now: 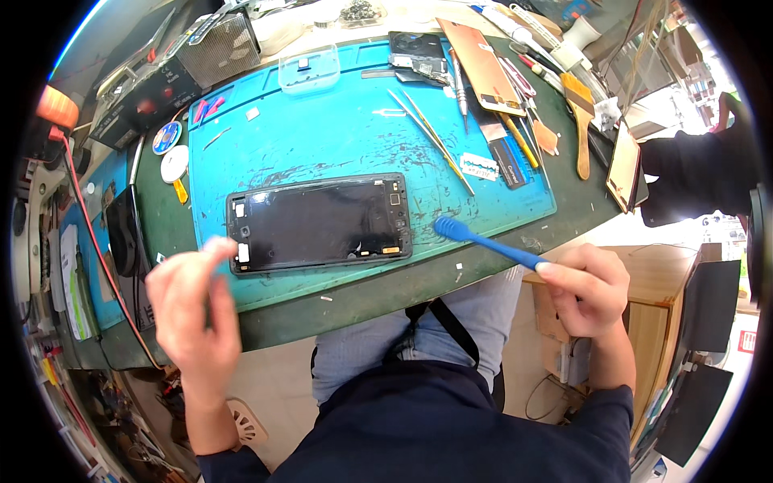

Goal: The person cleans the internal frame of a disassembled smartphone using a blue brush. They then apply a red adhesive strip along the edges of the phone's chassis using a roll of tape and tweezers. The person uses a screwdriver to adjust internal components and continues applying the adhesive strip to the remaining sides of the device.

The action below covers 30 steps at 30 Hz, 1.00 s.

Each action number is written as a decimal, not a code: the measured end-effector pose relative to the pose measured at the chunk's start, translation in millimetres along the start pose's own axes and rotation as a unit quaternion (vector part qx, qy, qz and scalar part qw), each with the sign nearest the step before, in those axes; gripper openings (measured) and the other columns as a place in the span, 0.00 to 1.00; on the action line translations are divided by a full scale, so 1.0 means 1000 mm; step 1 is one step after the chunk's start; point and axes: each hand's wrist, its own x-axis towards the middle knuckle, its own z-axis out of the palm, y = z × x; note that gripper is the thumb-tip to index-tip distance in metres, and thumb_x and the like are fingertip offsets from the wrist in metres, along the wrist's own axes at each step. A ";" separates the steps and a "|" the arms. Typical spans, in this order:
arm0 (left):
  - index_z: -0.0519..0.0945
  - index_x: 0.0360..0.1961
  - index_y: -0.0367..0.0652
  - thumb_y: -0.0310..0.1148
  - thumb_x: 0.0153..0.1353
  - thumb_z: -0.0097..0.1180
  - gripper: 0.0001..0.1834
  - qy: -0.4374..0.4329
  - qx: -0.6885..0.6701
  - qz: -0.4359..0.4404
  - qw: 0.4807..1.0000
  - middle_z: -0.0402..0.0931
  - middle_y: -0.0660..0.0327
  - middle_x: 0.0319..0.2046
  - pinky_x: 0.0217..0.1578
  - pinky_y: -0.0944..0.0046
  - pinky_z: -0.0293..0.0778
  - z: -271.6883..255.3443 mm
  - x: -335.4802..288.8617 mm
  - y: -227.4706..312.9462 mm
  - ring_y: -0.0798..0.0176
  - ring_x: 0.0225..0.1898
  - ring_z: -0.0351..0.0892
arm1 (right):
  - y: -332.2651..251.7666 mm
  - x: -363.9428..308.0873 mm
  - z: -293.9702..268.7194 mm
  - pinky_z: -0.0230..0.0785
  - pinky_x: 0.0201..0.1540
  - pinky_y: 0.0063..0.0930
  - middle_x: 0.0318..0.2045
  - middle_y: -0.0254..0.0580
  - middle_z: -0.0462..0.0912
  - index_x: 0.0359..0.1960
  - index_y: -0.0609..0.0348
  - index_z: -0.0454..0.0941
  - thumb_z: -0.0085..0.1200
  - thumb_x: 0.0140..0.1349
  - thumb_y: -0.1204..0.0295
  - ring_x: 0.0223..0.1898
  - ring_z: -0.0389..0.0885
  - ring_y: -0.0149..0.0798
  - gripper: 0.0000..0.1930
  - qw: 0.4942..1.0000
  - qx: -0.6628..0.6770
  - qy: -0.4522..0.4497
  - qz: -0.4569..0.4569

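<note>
My right hand (586,291) is closed round the handle end of a blue toothbrush (498,246). The brush head points left, over the mat just right of a black phone screen assembly (318,224). That phone part lies lengthwise on the blue mat, with its dark panel up and small pale and gold pieces at its ends. Beside its left end is my left hand (193,310), slightly blurred, its index finger stretched toward the frame's corner and the thumb apart from it. I see nothing held in it.
On the mat (298,149) are tweezers (439,145), a razor blade (479,167), a clear plastic box (310,71) and an opened phone (419,56). A copper-coloured panel (481,68) and a wooden-handled brush (581,121) lie at right. Spools (174,164) and a red cable (88,217) are at left.
</note>
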 end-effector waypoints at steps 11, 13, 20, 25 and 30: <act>0.83 0.63 0.35 0.14 0.55 0.73 0.32 -0.070 -0.184 0.046 0.979 0.89 0.58 0.38 0.39 0.62 0.82 0.073 0.048 0.076 0.59 0.37 0.85 | 0.002 -0.034 -0.001 0.67 0.26 0.24 0.28 0.39 0.83 0.52 0.58 0.90 0.65 0.56 0.90 0.24 0.78 0.33 0.22 0.994 0.006 0.057 0.096; 0.83 0.63 0.36 0.13 0.54 0.73 0.33 -0.071 -0.197 0.044 0.977 0.88 0.59 0.37 0.37 0.63 0.81 0.076 0.048 0.073 0.61 0.36 0.85 | 0.004 -0.042 -0.001 0.66 0.25 0.24 0.28 0.39 0.83 0.52 0.57 0.90 0.65 0.56 0.90 0.24 0.78 0.33 0.22 0.993 0.007 0.061 0.103; 0.82 0.61 0.36 0.14 0.54 0.72 0.31 -0.063 -0.172 0.058 0.981 0.86 0.62 0.33 0.34 0.63 0.79 0.080 0.053 0.074 0.60 0.33 0.83 | 0.005 -0.055 0.000 0.65 0.24 0.24 0.27 0.37 0.82 0.52 0.55 0.90 0.65 0.55 0.89 0.24 0.77 0.32 0.23 0.991 0.023 0.074 0.107; 0.77 0.61 0.35 0.11 0.58 0.66 0.28 -0.070 -0.163 0.055 0.983 0.82 0.59 0.34 0.36 0.61 0.78 0.088 0.053 0.077 0.58 0.33 0.80 | 0.003 -0.059 0.004 0.65 0.24 0.24 0.28 0.37 0.83 0.52 0.54 0.90 0.65 0.54 0.89 0.24 0.78 0.32 0.23 0.990 0.035 0.085 0.105; 0.73 0.60 0.35 0.09 0.64 0.58 0.24 -0.090 -0.150 0.037 0.984 0.78 0.58 0.35 0.39 0.62 0.76 0.090 0.055 0.079 0.61 0.32 0.76 | 0.003 -0.065 0.001 0.65 0.25 0.24 0.28 0.37 0.83 0.52 0.54 0.90 0.65 0.54 0.88 0.24 0.78 0.33 0.23 0.990 0.036 0.080 0.111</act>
